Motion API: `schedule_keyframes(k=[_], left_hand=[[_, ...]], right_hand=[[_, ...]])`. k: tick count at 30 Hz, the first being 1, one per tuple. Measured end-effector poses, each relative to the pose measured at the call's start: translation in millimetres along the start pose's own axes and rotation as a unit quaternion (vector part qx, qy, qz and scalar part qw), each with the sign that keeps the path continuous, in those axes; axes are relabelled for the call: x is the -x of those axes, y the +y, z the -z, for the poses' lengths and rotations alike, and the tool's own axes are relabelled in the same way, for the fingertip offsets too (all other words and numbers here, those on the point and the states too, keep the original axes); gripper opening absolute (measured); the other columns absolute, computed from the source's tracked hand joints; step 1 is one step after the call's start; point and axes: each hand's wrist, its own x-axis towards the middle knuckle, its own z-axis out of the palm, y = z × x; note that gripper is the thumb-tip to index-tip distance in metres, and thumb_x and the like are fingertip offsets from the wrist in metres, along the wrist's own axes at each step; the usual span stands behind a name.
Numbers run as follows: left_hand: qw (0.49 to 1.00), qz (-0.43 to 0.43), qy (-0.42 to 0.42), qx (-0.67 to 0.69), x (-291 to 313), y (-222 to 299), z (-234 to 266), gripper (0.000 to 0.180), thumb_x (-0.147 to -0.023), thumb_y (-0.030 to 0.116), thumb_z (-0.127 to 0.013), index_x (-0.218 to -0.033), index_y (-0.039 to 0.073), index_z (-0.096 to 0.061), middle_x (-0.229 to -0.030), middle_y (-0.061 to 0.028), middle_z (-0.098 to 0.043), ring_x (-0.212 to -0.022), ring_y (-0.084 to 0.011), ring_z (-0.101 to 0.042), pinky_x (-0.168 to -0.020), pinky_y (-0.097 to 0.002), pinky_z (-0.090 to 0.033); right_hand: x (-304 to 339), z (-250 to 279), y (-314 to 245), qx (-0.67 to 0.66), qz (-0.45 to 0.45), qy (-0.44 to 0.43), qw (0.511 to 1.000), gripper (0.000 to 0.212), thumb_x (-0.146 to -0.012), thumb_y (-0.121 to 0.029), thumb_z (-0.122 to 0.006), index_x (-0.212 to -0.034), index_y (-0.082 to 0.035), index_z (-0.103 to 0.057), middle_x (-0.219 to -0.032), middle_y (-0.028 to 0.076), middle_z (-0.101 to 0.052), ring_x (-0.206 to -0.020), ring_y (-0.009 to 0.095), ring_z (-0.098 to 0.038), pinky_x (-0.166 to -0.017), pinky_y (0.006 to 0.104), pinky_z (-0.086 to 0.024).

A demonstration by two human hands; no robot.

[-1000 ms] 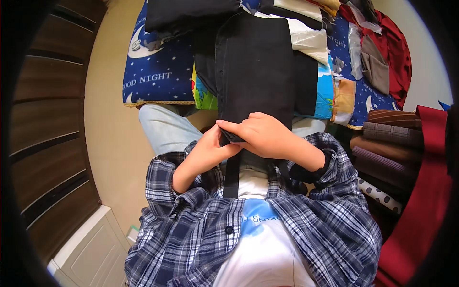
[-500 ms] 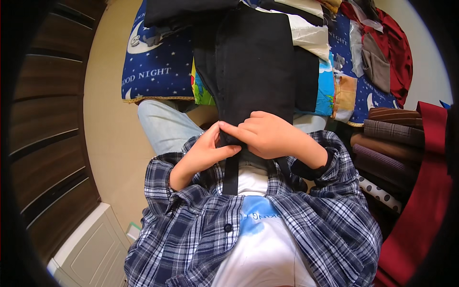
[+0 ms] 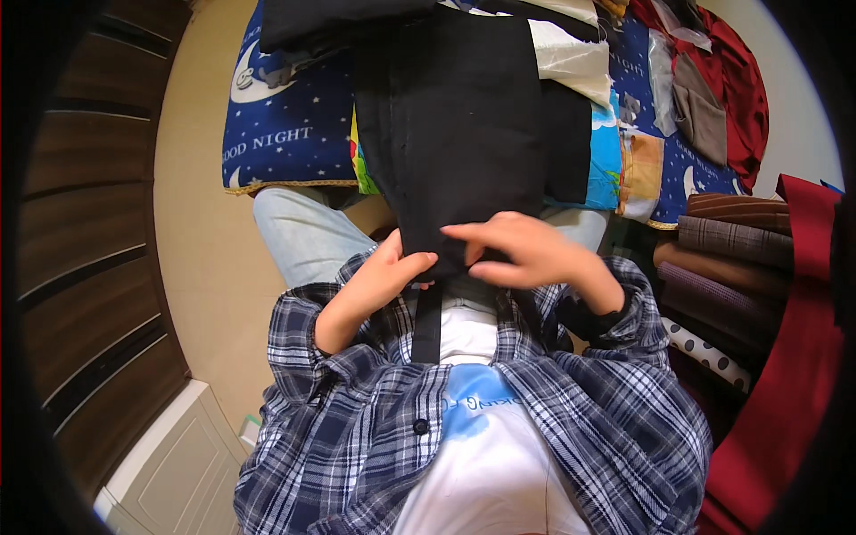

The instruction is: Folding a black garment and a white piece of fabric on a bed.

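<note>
A long piece of black cloth (image 3: 473, 116) stretches from the bedding ahead down to my lap. My left hand (image 3: 383, 278) grips its near left edge, thumb on top and fingers tucked beneath. Over the near right part of the same cloth is my right hand (image 3: 530, 254), its index finger stretched out toward the left and the thumb apart from it. Nothing shows in that hand; whether its fingertips touch the cloth I cannot tell. Below the left hand a narrow black strip (image 3: 427, 325) hangs down over my white shirt (image 3: 481, 473).
Beyond my knees lies navy moon-patterned bedding (image 3: 285, 147), with white fabric (image 3: 575, 67) and a checked orange piece (image 3: 640, 174) on it. Rolled fabrics (image 3: 731, 245) are stacked at right beside a long red cloth (image 3: 785, 357). Dark wooden panels (image 3: 98, 205) stand at left.
My right hand has moved slightly right, away from the left fingertips, and its fingers have spread. The left hand keeps the cloth's edge, its thumb now lying on the cloth.
</note>
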Motion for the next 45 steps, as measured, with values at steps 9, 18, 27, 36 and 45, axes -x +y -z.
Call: schedule_keyframes(k=[9,18,27,36,45], left_hand=[[0.999,-0.042,0.007,0.031,4,4,-3,0.029,-0.078,0.010,-0.051,-0.104,0.000,-0.042,-0.086,-0.0052,-0.054,-0.070,-0.0109,-0.051,-0.062,-0.0236,-0.042],[0.990,-0.068,-0.064,0.104,10,-2,14,0.040,-0.077,0.011,-0.054,-0.111,-0.002,-0.038,-0.089,-0.0070,-0.054,-0.071,-0.0105,-0.053,-0.058,-0.0225,-0.044],[0.975,-0.085,-0.032,0.202,56,-29,48,0.053,-0.062,0.021,-0.062,-0.103,-0.007,-0.044,-0.068,-0.0086,-0.055,-0.042,-0.0108,-0.047,-0.037,-0.0194,-0.037],[0.985,-0.013,-0.145,0.094,70,11,28,0.041,-0.071,0.009,-0.060,-0.106,-0.005,-0.045,-0.085,-0.0064,-0.056,-0.077,-0.0112,-0.052,-0.066,-0.0223,-0.043],[0.883,-0.304,-0.206,-0.291,59,94,-3,0.020,-0.059,0.002,-0.055,-0.079,0.000,-0.055,-0.075,-0.0107,-0.054,-0.072,-0.0272,-0.051,-0.065,-0.0329,-0.039]], right_hand=[[95,-17,53,0.083,-0.300,0.097,0.945,0.077,-0.073,-0.032,-0.062,-0.130,-0.003,-0.019,-0.110,0.019,-0.048,-0.104,0.030,-0.045,-0.089,0.0344,-0.035],[67,-11,105,-0.519,-0.294,0.147,0.789,0.064,-0.084,-0.054,-0.031,-0.130,-0.010,-0.026,-0.118,0.007,-0.047,-0.107,0.018,-0.045,-0.087,0.0309,-0.037],[-1,-7,108,-0.670,-0.210,0.161,0.694,0.083,-0.073,-0.072,-0.021,-0.131,-0.014,-0.026,-0.133,0.005,-0.029,-0.118,0.022,-0.031,-0.096,0.0375,-0.029],[-34,8,95,-0.721,-0.117,0.206,0.651,0.077,-0.076,-0.068,-0.027,-0.128,-0.011,-0.031,-0.127,0.004,-0.036,-0.114,0.020,-0.036,-0.095,0.0343,-0.031],[7,103,36,-0.548,0.117,0.410,0.719,0.062,-0.084,-0.053,-0.032,-0.128,-0.009,-0.031,-0.127,0.006,-0.038,-0.113,0.022,-0.039,-0.097,0.0353,-0.029]])
